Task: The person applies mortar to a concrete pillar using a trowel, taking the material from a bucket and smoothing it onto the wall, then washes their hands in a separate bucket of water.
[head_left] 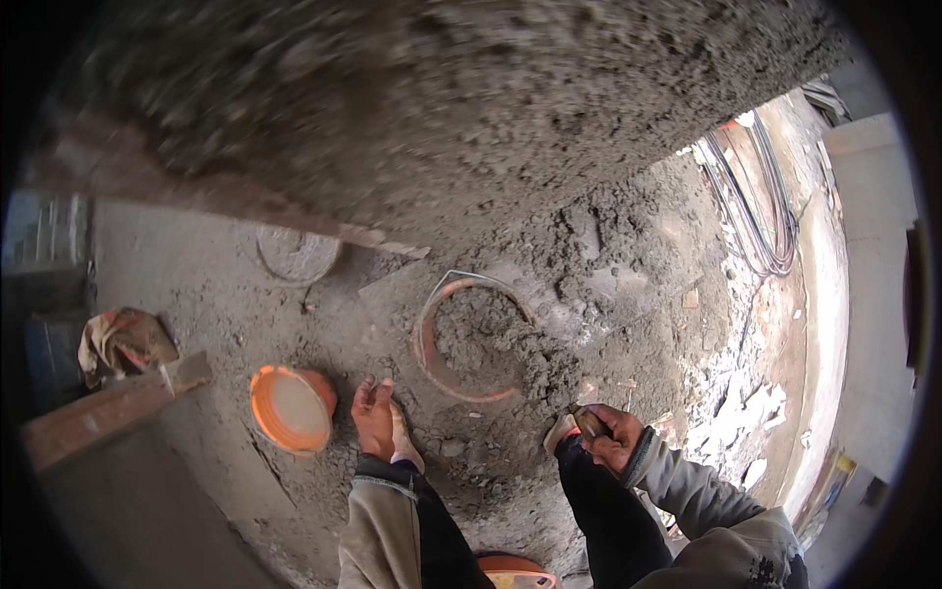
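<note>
My right hand (610,439) is closed around the short brown handle of a trowel (590,424). The trowel's blade is hidden, apparently under a lump of wet grey mortar (551,371) at the right rim of a round orange tub (424,344). Inside that tub lies more lumpy mortar (476,334). My left hand (374,420) hangs above the floor, its fingers apart and nothing visible in them. It is between the mortar tub and an orange bucket (324,401) that holds greyish water.
Overhead, a rough mortar-coated surface (471,108) spans the far side. A grey-filled round container (297,257) stands far left, near a crumpled sack (126,344) and a wooden board (108,412). Cables (775,216) lie right. Another orange container (518,563) sits near my legs.
</note>
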The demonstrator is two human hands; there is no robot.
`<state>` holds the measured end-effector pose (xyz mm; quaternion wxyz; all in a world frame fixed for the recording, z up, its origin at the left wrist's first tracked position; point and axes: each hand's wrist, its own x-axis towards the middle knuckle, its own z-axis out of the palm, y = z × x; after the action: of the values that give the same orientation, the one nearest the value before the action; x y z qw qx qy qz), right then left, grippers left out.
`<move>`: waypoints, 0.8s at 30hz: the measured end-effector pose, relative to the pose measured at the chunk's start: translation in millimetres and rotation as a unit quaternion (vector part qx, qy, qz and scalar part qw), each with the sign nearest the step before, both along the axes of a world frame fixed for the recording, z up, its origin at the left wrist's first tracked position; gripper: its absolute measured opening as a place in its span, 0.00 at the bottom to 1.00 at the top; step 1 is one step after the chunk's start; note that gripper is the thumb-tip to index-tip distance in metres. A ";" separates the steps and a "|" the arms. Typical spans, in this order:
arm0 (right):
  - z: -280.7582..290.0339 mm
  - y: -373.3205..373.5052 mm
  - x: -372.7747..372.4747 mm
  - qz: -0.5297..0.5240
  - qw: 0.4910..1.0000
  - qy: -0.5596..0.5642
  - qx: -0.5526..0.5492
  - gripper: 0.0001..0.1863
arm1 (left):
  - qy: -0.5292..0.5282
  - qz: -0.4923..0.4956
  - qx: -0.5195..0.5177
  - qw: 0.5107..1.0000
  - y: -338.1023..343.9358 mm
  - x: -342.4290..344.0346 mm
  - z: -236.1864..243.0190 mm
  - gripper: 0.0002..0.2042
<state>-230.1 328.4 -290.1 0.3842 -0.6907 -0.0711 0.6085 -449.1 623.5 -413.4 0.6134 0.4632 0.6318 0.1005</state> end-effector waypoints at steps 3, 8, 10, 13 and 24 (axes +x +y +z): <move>-17.8 27.9 -11.5 0.240 0.885 -0.399 0.011 0.26 | 0.030 0.108 -0.047 0.993 -14.2 -57.9 9.6 0.29; 2.5 56.3 -42.1 0.305 0.844 -0.437 -0.066 0.30 | 0.060 0.261 -0.067 0.961 -20.0 -170.0 12.2 0.24; -7.5 43.9 -60.5 0.256 0.856 -0.435 -0.112 0.32 | 0.074 0.272 -0.054 0.958 -23.6 -198.3 3.2 0.18; -81.1 29.7 -66.7 0.371 0.801 -0.447 -0.147 0.31 | 0.065 0.252 -0.084 0.962 -31.2 -233.6 -18.9 0.13; -78.3 70.5 -80.8 0.329 0.825 -0.452 -0.083 0.29 | 0.018 0.310 0.058 0.949 92.5 -231.3 -25.0 0.09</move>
<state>-310.9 398.9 -368.5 0.0273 -0.8532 -0.4090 0.3225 -680.4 716.0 -438.5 0.5128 0.2811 0.7479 0.3142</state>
